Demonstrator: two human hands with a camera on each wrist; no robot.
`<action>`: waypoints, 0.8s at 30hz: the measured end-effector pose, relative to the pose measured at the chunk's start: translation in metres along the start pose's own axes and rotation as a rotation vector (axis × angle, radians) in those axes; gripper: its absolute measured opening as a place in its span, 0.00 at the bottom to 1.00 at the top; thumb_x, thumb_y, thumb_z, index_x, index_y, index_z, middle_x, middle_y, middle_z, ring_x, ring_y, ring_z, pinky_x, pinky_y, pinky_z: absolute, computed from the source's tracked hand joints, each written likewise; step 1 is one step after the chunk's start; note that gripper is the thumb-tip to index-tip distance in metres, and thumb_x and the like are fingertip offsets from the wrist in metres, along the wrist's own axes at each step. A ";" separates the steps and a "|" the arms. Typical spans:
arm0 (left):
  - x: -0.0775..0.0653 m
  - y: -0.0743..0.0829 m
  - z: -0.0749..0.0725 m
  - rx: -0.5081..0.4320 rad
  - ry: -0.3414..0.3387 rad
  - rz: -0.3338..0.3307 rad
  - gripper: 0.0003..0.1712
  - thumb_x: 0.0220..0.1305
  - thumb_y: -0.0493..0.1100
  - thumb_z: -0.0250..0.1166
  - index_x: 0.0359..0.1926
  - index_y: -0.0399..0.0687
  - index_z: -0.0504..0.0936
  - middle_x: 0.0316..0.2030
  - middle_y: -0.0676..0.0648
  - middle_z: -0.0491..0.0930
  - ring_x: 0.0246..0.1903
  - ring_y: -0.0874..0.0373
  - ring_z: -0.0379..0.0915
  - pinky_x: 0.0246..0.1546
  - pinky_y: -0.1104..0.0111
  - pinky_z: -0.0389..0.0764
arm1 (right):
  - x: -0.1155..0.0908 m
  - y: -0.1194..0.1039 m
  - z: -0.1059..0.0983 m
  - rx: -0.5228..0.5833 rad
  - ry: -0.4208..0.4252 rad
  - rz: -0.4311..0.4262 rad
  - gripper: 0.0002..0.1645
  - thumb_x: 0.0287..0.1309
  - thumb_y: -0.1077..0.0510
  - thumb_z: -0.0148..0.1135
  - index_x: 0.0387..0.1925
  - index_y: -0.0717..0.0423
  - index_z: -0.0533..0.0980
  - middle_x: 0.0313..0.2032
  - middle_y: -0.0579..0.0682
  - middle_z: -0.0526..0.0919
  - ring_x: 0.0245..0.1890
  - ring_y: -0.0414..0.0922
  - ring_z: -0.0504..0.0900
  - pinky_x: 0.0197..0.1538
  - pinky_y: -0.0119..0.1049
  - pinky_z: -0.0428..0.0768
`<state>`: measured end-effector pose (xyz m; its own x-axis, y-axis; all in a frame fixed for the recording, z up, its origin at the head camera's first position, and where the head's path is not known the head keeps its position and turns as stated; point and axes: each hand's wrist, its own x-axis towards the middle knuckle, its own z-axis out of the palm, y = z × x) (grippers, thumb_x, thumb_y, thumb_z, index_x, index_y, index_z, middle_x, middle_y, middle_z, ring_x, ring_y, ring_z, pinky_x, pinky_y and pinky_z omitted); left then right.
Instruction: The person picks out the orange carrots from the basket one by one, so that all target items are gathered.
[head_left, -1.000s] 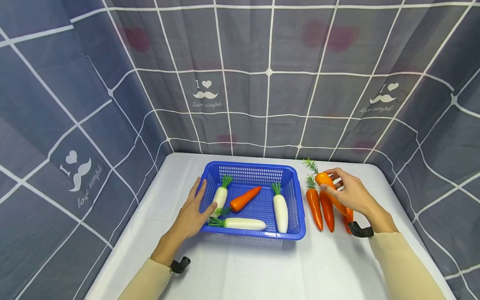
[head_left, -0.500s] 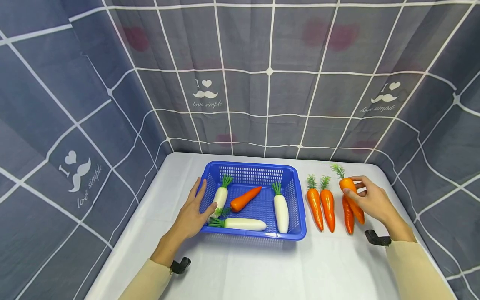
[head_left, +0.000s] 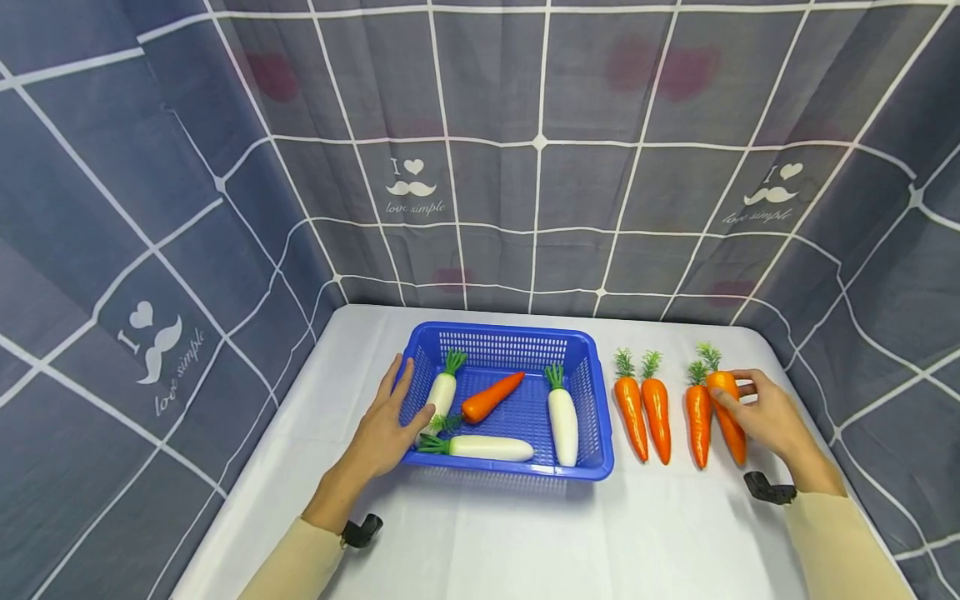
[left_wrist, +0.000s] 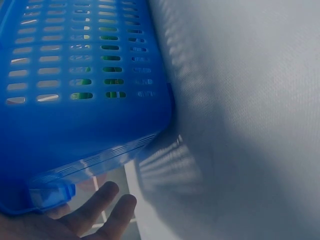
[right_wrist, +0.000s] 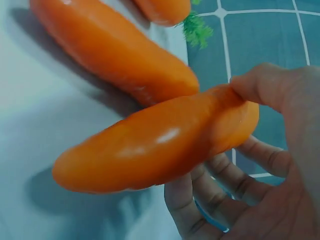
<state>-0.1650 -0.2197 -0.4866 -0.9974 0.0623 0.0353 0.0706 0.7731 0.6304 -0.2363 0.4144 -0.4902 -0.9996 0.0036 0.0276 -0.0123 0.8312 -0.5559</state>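
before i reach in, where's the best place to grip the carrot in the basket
Probably mid-body, from above, pinching the two long sides of the carrot: it lies slantwise in the basket, bare floor either side of its middle, while its leafy end sits close to the left white radish.

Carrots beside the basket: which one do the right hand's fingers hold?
The rightmost carrot, farthest from the blue basket. The right hand pinches it near its leafy top; the other three carrots lie untouched on the white cloth.

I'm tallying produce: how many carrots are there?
5: one carrot in the blue basket, three carrots on the white table, one carrot held by the right hand.
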 end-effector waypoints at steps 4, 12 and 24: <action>0.000 -0.001 0.000 -0.001 0.005 0.004 0.56 0.88 0.62 0.64 0.98 0.56 0.41 0.98 0.48 0.31 0.94 0.31 0.50 0.89 0.30 0.63 | -0.002 0.006 0.001 -0.012 -0.009 0.022 0.44 0.87 0.39 0.64 0.76 0.75 0.70 0.60 0.84 0.83 0.52 0.73 0.87 0.40 0.39 0.83; -0.001 -0.001 -0.001 0.000 0.000 0.004 0.57 0.88 0.67 0.62 0.98 0.57 0.41 0.98 0.47 0.32 0.94 0.30 0.50 0.89 0.29 0.63 | -0.002 0.010 0.009 -0.042 -0.052 0.092 0.45 0.87 0.37 0.62 0.76 0.75 0.69 0.62 0.84 0.82 0.55 0.77 0.85 0.51 0.65 0.89; 0.000 -0.001 0.001 0.003 -0.001 0.002 0.56 0.88 0.63 0.64 0.98 0.56 0.41 0.98 0.47 0.31 0.94 0.30 0.48 0.88 0.29 0.62 | 0.005 0.005 0.018 -0.030 -0.099 0.096 0.49 0.87 0.34 0.61 0.77 0.75 0.68 0.62 0.84 0.82 0.55 0.76 0.87 0.53 0.66 0.89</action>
<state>-0.1654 -0.2200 -0.4876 -0.9973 0.0646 0.0360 0.0728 0.7746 0.6282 -0.2413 0.4083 -0.5074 -0.9938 0.0297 -0.1075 0.0823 0.8459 -0.5270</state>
